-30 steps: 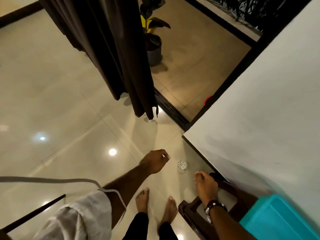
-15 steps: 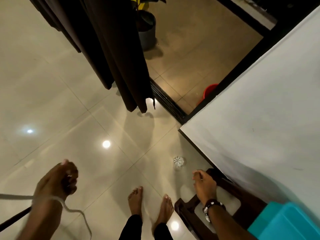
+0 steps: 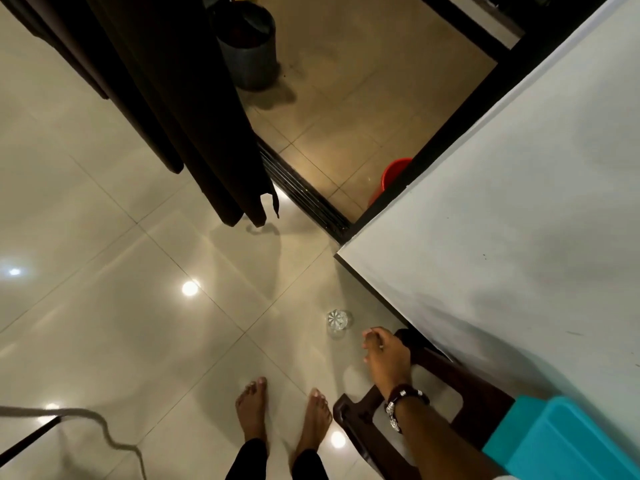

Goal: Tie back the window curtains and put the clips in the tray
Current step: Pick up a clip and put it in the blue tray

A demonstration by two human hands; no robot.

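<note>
The dark brown curtain (image 3: 180,98) hangs loose at the upper left, its hem just above the glossy floor by the sliding door track (image 3: 304,195). A turquoise tray (image 3: 568,441) sits at the bottom right against the white wall (image 3: 519,202). My right hand (image 3: 386,358), with a beaded bracelet on the wrist, hangs over a dark brown stool (image 3: 360,427). Its fingers are curled with the back toward me, so whatever is inside them is hidden. My left hand is out of view. No clip shows clearly.
A small clear glass object (image 3: 337,320) lies on the tiles just beyond my right hand. A grey plant pot (image 3: 247,46) and a red bucket (image 3: 391,178) stand outside the doorway. A grey cord (image 3: 104,434) trails at the lower left. My bare feet (image 3: 284,417) stand beside the stool.
My left hand swung from the middle of the floor down to the left and left the view. The view tilted closer to the curtain. My right hand stayed over the stool.
</note>
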